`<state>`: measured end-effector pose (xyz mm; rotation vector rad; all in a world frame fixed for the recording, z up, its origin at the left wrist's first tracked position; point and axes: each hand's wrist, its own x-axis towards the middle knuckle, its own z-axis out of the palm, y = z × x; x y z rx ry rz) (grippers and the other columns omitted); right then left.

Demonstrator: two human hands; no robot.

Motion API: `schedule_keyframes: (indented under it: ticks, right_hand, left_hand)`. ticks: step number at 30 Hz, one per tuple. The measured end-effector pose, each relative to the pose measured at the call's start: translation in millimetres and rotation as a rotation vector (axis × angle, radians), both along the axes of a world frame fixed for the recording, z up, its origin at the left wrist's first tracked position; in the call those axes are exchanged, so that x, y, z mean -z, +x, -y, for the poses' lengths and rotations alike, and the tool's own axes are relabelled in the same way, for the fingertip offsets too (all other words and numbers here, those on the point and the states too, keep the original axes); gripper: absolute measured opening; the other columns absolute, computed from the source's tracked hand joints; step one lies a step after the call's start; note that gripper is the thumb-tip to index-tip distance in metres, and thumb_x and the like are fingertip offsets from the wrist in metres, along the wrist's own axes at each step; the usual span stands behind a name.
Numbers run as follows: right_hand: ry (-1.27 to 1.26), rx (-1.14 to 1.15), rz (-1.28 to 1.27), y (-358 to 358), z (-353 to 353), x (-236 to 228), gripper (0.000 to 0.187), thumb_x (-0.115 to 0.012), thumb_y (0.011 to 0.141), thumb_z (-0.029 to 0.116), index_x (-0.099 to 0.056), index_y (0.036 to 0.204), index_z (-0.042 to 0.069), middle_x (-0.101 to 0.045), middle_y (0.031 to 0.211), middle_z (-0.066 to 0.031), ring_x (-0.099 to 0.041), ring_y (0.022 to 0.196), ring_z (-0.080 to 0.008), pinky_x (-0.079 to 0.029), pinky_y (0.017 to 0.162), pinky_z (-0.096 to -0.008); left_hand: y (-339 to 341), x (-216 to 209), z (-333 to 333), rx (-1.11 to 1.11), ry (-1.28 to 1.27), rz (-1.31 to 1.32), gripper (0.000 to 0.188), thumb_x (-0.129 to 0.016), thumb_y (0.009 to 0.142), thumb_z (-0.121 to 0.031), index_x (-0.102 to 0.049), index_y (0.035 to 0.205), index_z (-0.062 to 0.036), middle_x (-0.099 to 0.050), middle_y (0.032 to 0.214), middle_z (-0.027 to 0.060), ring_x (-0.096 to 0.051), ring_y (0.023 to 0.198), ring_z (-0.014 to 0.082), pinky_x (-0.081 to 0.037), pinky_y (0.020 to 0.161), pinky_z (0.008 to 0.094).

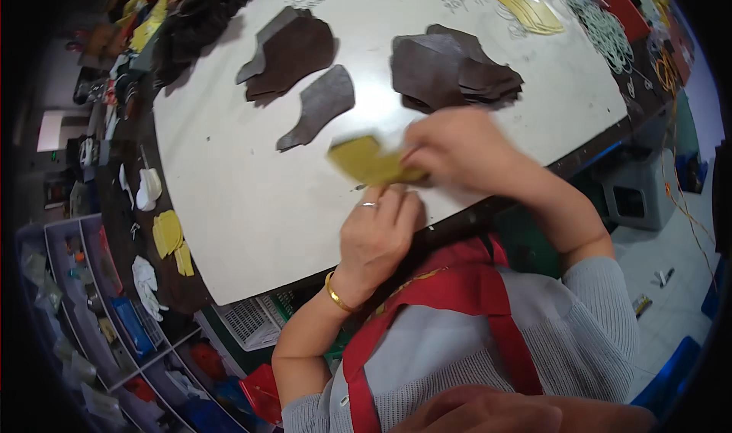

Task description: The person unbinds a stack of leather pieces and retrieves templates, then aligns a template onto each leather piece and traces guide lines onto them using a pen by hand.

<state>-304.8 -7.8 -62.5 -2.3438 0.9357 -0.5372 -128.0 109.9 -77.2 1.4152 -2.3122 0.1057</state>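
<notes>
Near the front edge of the white work board, a yellow shaped piece is lifted and smeared by motion. My right hand pinches its right end, thumb and fingers pressed together. My left hand, with a ring and a gold bangle, meets its lower edge with bent fingers; the fingertips are partly hidden. Just beyond lies a single dark brown leather-like piece with a curved outline. Behind it sits a stack of dark brown pieces at the left, and another brown stack at the right.
Yellow strips and pale green cord lie at the far right. Along the left side are yellow pieces, a white glove and a compartmented rack. A grey stool stands at the right.
</notes>
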Motion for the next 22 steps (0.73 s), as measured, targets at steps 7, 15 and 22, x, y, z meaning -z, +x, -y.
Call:
schedule_keyframes:
  ticks: [7,15,22]
  right_hand:
    - [0.032,0.424,-0.193,-54,68,-26,0.031,-0.066,0.09,0.037,-0.079,0.098,0.01,-0.074,0.081,-0.0118,-0.072,0.076,-0.0306,-0.054,0.069,-0.0395]
    - [0.074,0.475,-0.142,-71,103,-25,0.037,-0.067,0.089,0.04,-0.079,0.099,0.006,-0.073,0.082,-0.0154,-0.071,0.076,-0.0291,-0.053,0.071,-0.0378]
    - [0.291,0.436,0.056,-98,192,5,0.041,-0.066,0.097,0.04,-0.073,0.113,0.004,-0.069,0.087,-0.0043,-0.057,0.078,-0.0091,-0.047,0.073,-0.0258]
  left_hand:
    - [-47,7,76,0.007,0.676,-0.841,0.057,-0.065,0.097,-0.023,-0.046,0.142,0.0057,-0.063,0.119,0.0232,-0.065,0.104,0.035,-0.052,0.095,0.0393]
    - [-76,19,118,0.138,0.423,-0.692,0.049,-0.063,0.097,-0.019,-0.051,0.137,0.0063,-0.061,0.123,0.0249,-0.063,0.109,0.0383,-0.051,0.095,0.0422]
    - [-61,-3,152,0.332,-0.368,0.152,0.03,-0.07,0.083,-0.016,-0.068,0.113,-0.0149,-0.063,0.103,0.0071,-0.063,0.105,0.0302,-0.051,0.091,0.0405]
